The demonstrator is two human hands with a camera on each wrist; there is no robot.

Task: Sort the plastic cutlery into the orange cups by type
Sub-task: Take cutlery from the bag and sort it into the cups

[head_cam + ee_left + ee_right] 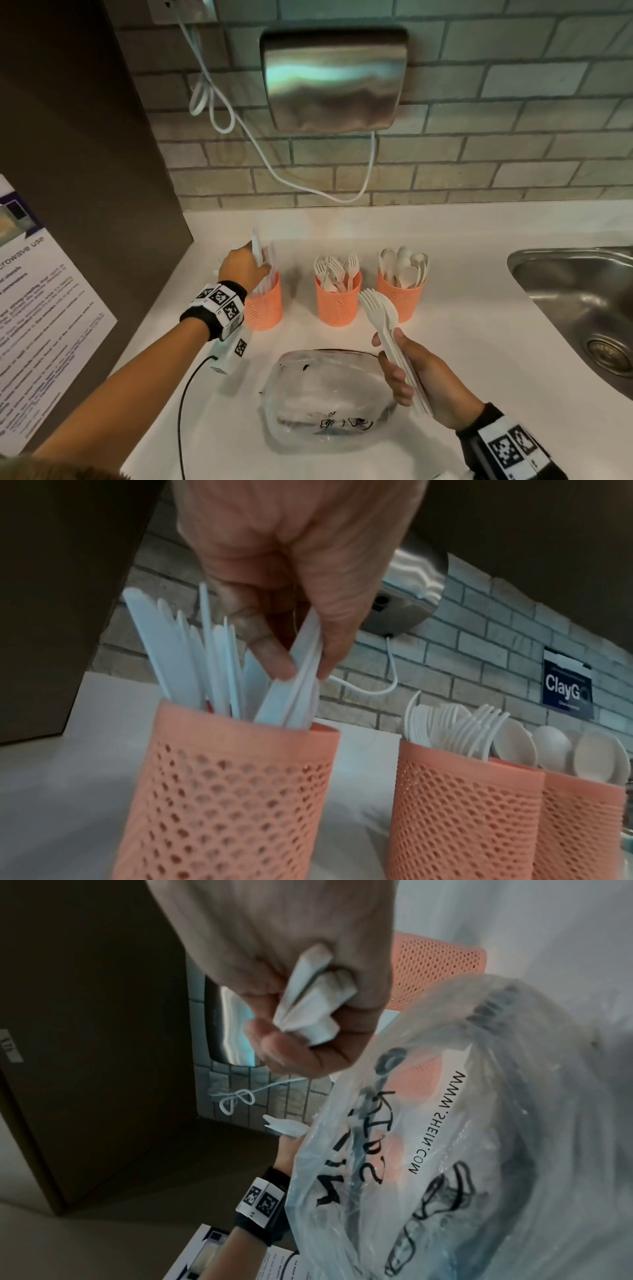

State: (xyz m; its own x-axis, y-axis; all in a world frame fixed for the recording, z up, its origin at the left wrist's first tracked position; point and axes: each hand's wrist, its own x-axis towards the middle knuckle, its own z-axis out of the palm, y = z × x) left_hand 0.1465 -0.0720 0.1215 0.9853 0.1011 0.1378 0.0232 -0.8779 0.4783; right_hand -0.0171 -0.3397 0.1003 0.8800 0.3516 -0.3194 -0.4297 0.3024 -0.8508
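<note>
Three perforated orange cups stand in a row on the white counter. The left cup [264, 305] [232, 785] holds white knives, the middle cup [338, 301] [462, 804] forks, the right cup [400, 298] [582, 821] spoons. My left hand [245, 265] [301, 666] pinches a few white knives [294, 696] whose lower ends reach into the left cup. In front of the right cup, my right hand [416, 373] [301, 1007] grips a bundle of white forks [380, 310], tines pointing toward the middle cup. The handle ends of that bundle [308, 1010] stick out of my fist.
A crumpled clear plastic bag [329, 397] [462, 1137] lies on the counter near me. A steel sink [579, 301] is at the right. A dark cabinet side [85, 154] with a paper notice stands at left. A metal dispenser [334, 78] and white cord hang on the tiled wall.
</note>
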